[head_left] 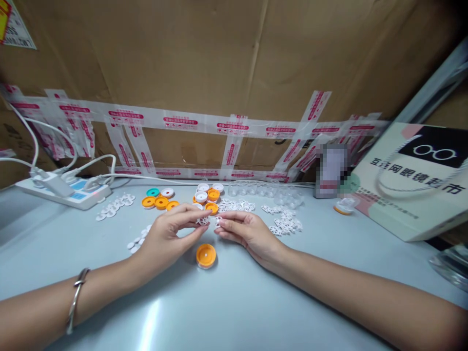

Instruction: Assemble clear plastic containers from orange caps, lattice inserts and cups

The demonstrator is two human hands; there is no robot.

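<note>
My left hand and my right hand meet over the middle of the grey table. Their fingertips pinch small white spoked plastic discs between them. An orange round cap lies on the table just below the fingertips, touching neither hand. A silver bangle circles my left wrist. Behind the hands sit several orange and white caps and a scatter of white spoked discs.
A white power strip with plugged cables sits at the back left. More orange caps and one teal cap lie left of centre. Clear small cups line the taped cardboard wall. A printed box stands at right.
</note>
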